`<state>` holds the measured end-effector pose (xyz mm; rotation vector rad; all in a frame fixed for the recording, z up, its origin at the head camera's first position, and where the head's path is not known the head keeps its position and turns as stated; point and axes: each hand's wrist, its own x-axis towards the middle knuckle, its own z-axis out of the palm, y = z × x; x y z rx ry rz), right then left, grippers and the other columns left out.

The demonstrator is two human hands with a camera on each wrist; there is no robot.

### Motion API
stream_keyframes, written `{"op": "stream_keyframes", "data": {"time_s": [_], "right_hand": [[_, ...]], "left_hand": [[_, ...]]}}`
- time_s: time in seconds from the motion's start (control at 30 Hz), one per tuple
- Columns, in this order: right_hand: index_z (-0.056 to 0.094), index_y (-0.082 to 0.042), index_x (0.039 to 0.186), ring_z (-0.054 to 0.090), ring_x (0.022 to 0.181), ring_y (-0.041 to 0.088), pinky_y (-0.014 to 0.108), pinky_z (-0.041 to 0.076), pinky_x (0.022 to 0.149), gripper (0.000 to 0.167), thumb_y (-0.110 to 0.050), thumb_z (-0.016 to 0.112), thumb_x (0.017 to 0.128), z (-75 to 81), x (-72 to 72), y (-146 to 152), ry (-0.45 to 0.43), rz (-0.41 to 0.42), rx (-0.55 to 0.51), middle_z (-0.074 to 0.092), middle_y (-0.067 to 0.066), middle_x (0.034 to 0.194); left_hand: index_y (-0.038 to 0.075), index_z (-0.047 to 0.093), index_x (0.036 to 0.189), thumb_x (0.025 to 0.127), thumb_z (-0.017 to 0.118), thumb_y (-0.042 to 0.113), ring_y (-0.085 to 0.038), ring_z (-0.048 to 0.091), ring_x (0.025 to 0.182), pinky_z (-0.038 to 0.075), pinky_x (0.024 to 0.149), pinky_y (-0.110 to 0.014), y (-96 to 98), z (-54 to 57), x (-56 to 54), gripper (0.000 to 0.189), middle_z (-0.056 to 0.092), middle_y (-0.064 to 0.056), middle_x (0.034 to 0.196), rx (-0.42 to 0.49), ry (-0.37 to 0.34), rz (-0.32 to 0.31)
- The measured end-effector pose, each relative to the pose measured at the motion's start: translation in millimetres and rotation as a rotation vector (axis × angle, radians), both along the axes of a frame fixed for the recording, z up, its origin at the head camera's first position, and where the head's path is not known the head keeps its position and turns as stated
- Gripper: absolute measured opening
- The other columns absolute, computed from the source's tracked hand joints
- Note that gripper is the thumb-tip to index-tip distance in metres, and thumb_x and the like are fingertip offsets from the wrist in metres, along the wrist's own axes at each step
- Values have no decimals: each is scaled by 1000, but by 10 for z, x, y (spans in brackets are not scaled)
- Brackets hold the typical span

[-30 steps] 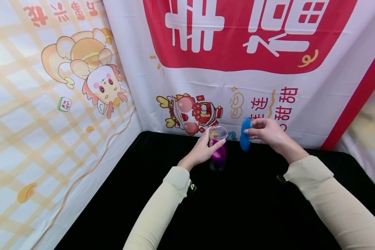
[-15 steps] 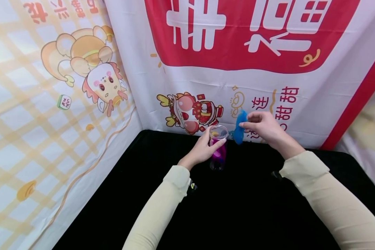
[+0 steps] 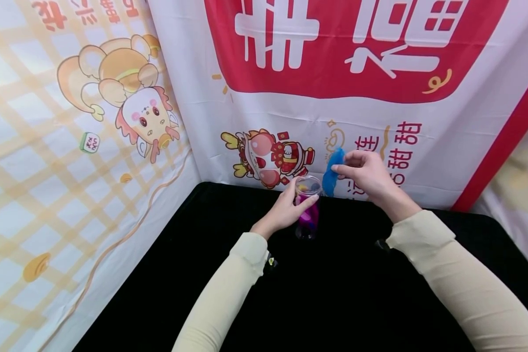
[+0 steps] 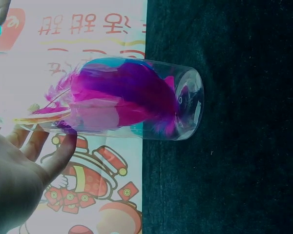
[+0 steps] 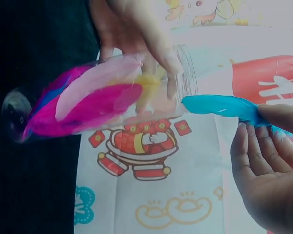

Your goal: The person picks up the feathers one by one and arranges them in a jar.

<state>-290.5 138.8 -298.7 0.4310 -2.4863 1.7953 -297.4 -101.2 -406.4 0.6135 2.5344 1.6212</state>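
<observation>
My left hand (image 3: pixel 286 208) grips a clear plastic jar (image 4: pixel 161 97) near its top, thumb on one side and fingers round the other. Inside the jar lie several feathers (image 5: pixel 88 105) in magenta, pink, purple, blue and yellow. The jar's mouth is uncovered and faces up in the head view. My right hand (image 3: pixel 367 176) pinches a bright blue feather (image 3: pixel 333 172) between thumb and fingers. That feather hangs slightly tilted, just right of and above the jar's rim. In the right wrist view its tip (image 5: pixel 190 103) comes close to the rim; whether they touch I cannot tell.
A black cloth-covered table (image 3: pixel 325 293) spreads below both arms. Behind it hangs a white and red printed cloth (image 3: pixel 264 112), close to the hands. On the left stands a checkered printed cloth wall (image 3: pixel 70 195).
My right hand has moved left and a little up, bringing the blue feather nearer to the jar's mouth. My left hand and the jar have stayed almost still.
</observation>
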Motion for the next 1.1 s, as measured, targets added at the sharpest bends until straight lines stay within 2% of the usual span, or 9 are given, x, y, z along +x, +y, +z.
{"op": "stream_keyframes", "data": {"time_s": [0.07,0.23,0.33,0.47,0.57,0.63,0.87,0.97,1.1], "right_hand": [[66,2,107,72,86,18,27,55,82,32,-26,77,95,6,-3,-27,14,-2,-20,76,-1,93],[67,4,109,73,87,16,26,57,84,34,-26,76,95,39,-12,-90,44,-26,-51,76,-1,94],[67,2,110,73,89,16,29,57,88,35,-28,76,95,53,-16,-116,46,-35,-66,75,-1,95],[68,1,111,72,90,16,35,57,92,34,-28,77,94,57,-17,-151,58,-43,-79,75,-2,95],[68,2,110,72,89,16,37,57,91,32,-25,77,94,48,-21,-185,78,-43,-96,75,-1,95],[68,2,110,72,88,16,36,58,89,30,-22,77,94,35,-29,-208,87,-42,-109,75,0,95],[68,1,105,72,83,16,29,56,81,26,-20,78,93,-38,-38,-310,82,-52,-98,74,1,91],[68,2,103,71,82,17,29,57,78,25,-18,78,93,-75,-56,-352,85,-34,-97,74,2,91],[66,1,102,71,83,17,29,57,76,22,-16,77,94,-126,-75,-383,78,-13,-64,74,5,93]], "left_hand": [[23,22,161,100,59,56,-16,45,138,35,117,-43,-2,46,21,79,43,-7,155,12,-24,-11],[20,23,160,102,62,43,-18,46,138,36,117,-43,-16,250,131,74,43,-11,155,20,-81,-38],[18,24,160,103,62,41,-19,47,138,37,116,-44,-18,297,156,72,44,-11,154,14,-82,-38],[22,25,159,102,61,47,-18,48,137,36,117,-44,-6,173,75,73,46,-9,153,15,-59,-20],[27,25,159,100,60,53,-15,48,136,36,117,-44,4,55,-2,73,48,-6,152,10,-33,-9],[27,25,159,101,60,53,-15,48,136,36,117,-44,6,19,-26,73,48,-3,151,12,-22,-12],[21,25,159,103,61,40,-20,49,136,37,116,-45,-21,109,10,69,48,-10,152,28,-71,-57],[24,24,159,103,60,45,-18,49,134,38,115,-45,-23,122,37,70,49,-7,150,17,-64,-43],[29,26,157,100,57,58,-15,51,130,40,113,-45,-13,44,27,72,52,-1,143,10,-10,-15]]}}
